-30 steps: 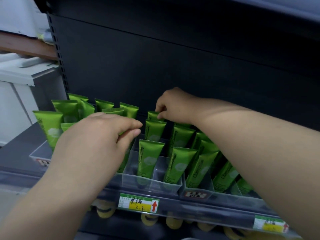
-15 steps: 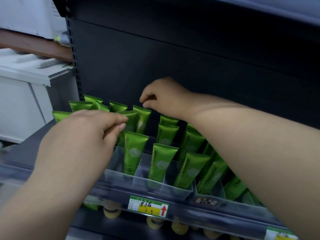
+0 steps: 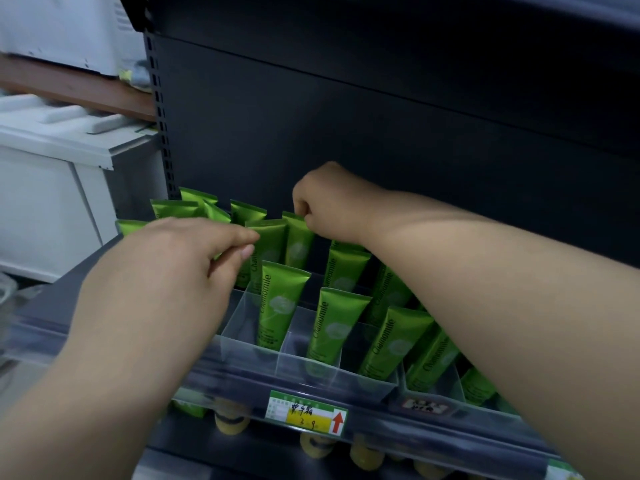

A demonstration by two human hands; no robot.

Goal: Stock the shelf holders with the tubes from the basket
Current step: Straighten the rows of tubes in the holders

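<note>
Head view: green tubes (image 3: 282,299) stand upright, crimped ends up, in clear plastic holders (image 3: 311,362) on a dark shelf (image 3: 381,441), filling the middle of the frame from left to lower right. Each tube carries the word "Chamomile" running up its side in dark script, with a pale round emblem below it; the finish is a glossy metallic green. On the shelf's front rail, lower centre, sits a price tag (image 3: 306,412) with a green top band, a yellow field with handwritten characters and figures that look like "3.9", and a red arrow pointing up. A second tag (image 3: 427,407) on the holder front to the right is too blurred to read.

At centre frame the right hand (image 3: 329,202) is clenched, its grip pinching the top crimp of a rear tube (image 3: 298,237) in the back row. The left hand (image 3: 166,271), centre left, has its fingertips (image 3: 247,251) drawn together against the top edge of a neighbouring tube (image 3: 270,233); whether it actually clasps it I cannot tell. Below the rail, yellow rounded items (image 3: 230,424) show on the lower shelf. White cabinets (image 3: 52,188) fill the left of the frame.
</note>
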